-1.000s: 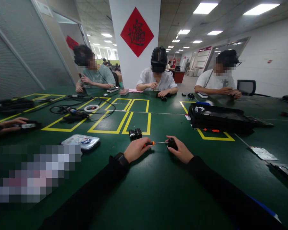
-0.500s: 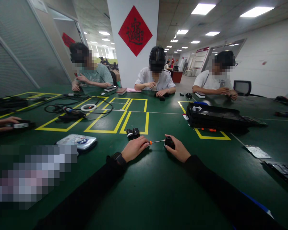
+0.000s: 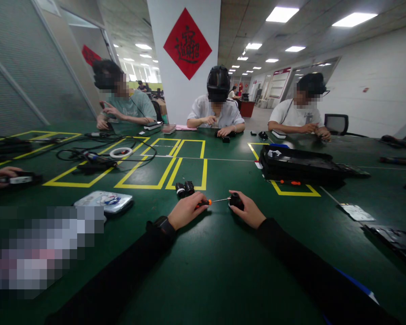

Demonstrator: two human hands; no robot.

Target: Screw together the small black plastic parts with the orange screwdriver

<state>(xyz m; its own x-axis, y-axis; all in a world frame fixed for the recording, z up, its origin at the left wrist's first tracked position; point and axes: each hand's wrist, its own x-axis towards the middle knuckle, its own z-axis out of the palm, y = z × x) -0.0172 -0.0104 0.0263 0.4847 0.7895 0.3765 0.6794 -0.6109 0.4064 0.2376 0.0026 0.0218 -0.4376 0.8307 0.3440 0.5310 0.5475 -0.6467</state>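
My left hand point(image 3: 188, 210) is closed around the handle of a screwdriver point(image 3: 205, 203) with an orange collar. Its thin metal shaft points right, and the tip meets a small black round part point(image 3: 236, 201). That part is gripped between the thumb and fingers of my right hand point(image 3: 248, 211), low over the green table point(image 3: 203, 280). Just behind my left hand stand two more black cylindrical parts point(image 3: 185, 189), side by side, one with a white band. Where exactly the tip touches the held part is too small to tell.
A tin case point(image 3: 103, 201) lies at the left, with cables point(image 3: 94, 158) and a white ring point(image 3: 121, 152) beyond. A long black tray point(image 3: 297, 163) sits at the right, an orange-handled tool point(image 3: 291, 183) before it. Three people sit opposite; another person's hand point(image 3: 3, 177) is far left.
The whole view has shifted slightly, so things appear a little further left. More of the screwdriver's dark handle shows at my left fingertips. Both hands keep their hold.
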